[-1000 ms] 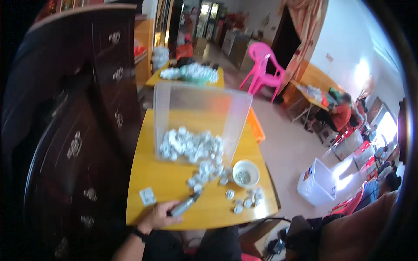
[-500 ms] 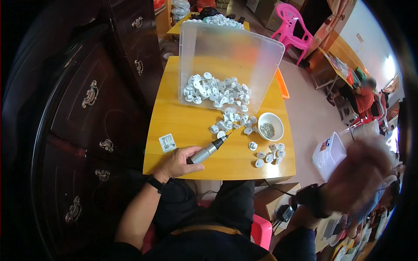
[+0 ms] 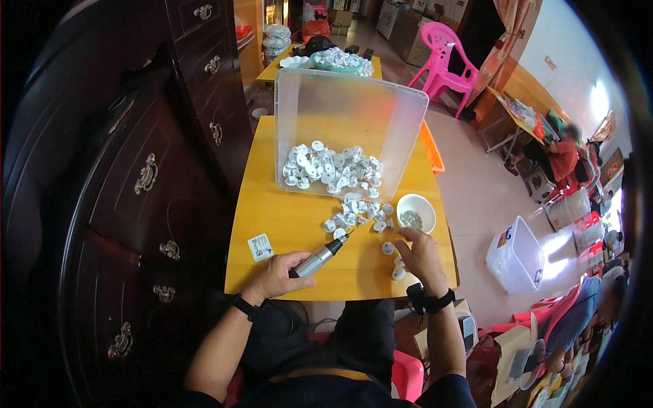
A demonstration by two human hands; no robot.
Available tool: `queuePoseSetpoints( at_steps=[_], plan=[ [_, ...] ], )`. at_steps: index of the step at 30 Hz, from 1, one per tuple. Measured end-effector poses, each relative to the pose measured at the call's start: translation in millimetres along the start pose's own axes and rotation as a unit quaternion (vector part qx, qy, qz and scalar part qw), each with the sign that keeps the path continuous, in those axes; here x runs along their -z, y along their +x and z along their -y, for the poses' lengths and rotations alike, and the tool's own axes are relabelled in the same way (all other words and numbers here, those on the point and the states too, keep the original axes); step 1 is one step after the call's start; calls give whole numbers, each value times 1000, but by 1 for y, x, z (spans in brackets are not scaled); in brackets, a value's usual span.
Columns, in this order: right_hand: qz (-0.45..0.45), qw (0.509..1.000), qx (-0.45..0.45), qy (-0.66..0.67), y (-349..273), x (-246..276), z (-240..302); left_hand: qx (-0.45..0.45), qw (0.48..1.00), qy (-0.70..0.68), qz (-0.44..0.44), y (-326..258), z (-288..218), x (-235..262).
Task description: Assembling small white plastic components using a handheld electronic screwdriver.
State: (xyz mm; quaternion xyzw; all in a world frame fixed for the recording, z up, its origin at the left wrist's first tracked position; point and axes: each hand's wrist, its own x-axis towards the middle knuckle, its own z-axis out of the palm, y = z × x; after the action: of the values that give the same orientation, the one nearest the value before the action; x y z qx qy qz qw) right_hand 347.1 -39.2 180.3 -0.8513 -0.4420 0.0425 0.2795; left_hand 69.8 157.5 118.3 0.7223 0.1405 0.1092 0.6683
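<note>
Left hand (image 3: 277, 273) closed around a grey electric screwdriver (image 3: 320, 257) lying low over the yellow table (image 3: 272, 224), right hand (image 3: 420, 255) resting on loose white parts (image 3: 394, 262), fingers seemingly curled, near a small white bowl (image 3: 415, 212), clear bin (image 3: 343, 132) behind.

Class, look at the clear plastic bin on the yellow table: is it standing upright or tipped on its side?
Tipped on its side. The clear plastic bin has its opening facing the person, and small white parts spill from it onto the yellow table.
</note>
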Motion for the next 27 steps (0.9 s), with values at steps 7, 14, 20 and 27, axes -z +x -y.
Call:
queuePoseSetpoints(
  at_steps=[7, 14, 20, 27],
  plan=[
    [-51, 997, 51, 0, 27, -37, -21, 1, 1000, 5, -9, 2, 9, 3],
    [-55, 998, 3, -26, 46, -98, -18, 1, 1000, 15, 2, -2, 12, 4],
    [-26, 997, 16, -67, 44, -128, 15, -23, 999, 41, -2, -2, 11, 5],
    [36, 996, 24, -75, 51, -117, 29, -45, 997, 49, -34, -2, 14, 4]
  ],
)
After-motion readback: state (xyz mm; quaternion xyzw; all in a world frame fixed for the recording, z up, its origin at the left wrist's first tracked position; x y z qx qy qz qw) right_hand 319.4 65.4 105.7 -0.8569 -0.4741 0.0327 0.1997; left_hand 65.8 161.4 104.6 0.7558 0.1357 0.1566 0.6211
